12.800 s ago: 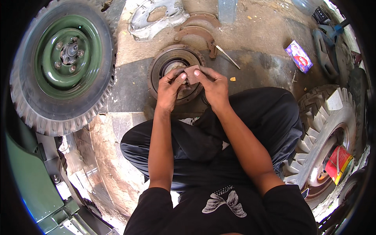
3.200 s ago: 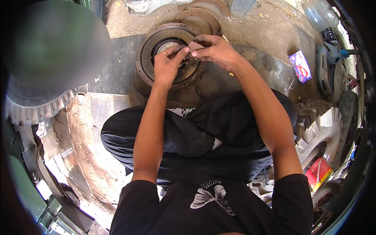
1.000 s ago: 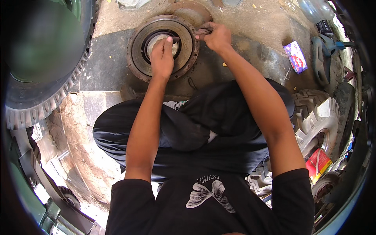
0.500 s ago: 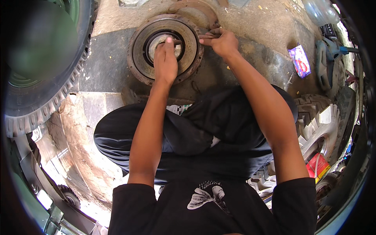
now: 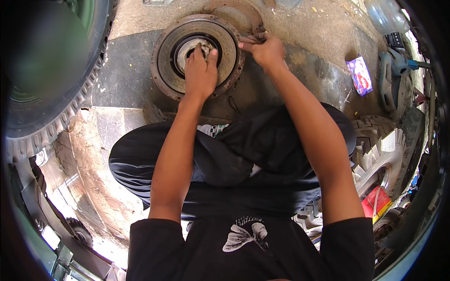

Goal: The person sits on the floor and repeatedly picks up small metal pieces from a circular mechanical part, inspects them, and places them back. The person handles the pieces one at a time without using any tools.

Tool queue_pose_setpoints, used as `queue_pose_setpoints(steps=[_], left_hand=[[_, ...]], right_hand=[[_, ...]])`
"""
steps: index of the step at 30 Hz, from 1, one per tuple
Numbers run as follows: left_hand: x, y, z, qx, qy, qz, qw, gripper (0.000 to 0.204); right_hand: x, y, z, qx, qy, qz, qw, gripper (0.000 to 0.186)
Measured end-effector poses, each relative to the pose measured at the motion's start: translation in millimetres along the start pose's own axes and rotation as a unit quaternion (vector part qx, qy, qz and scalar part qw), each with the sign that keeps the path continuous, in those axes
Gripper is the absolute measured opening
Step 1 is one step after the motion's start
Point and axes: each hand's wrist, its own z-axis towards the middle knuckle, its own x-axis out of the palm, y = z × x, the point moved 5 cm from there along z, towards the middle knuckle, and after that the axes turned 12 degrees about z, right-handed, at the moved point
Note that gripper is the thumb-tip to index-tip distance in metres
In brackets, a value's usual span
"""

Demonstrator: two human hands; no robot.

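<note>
A heavy round metal disc, like a flywheel, lies on the floor before me, with holes around its rusty rim. My left hand reaches over its pale hub. The thumb and fingers are curled about a crumpled whitish piece that looks like a rag; its lower part is hidden by the hand. At the disc's right rim is my right hand, fingers drawn together and thumb against the edge. A curved rusty metal piece lies just beyond that hand.
A large tyre stands at the left. To the right are a purple packet, a clear plastic bottle, a blue-grey tool, a chunky-treaded tyre and a red and yellow box. My crossed legs are close to the disc.
My left hand has turned over the hub; its thumb now lies to the right of the fingers, and the whitish piece shows between them. The right hand stays at the rim.
</note>
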Motion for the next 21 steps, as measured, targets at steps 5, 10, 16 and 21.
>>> queue_pose_setpoints(steps=[5,10,16,21], left_hand=[[-16.3,-6.9,1.4,-0.091,0.024,-0.086,0.992,0.087],[-22.9,-1.6,1.6,-0.118,0.05,-0.118,0.985,0.096],[-19.3,-1.7,1.1,-0.127,0.047,-0.112,0.984,0.098],[-21.9,4.4,0.6,-0.121,0.055,-0.089,0.987,0.093]], right_hand=[[-3.5,-3.3,5.1,0.03,0.012,0.009,0.999,0.055],[-5.4,1.9,-9.2,0.047,-0.009,-0.014,0.999,0.055],[-5.6,6.6,-4.8,0.046,-0.01,-0.013,0.999,0.062],[-6.6,-8.1,-10.7,0.042,-0.028,-0.048,0.998,0.063]])
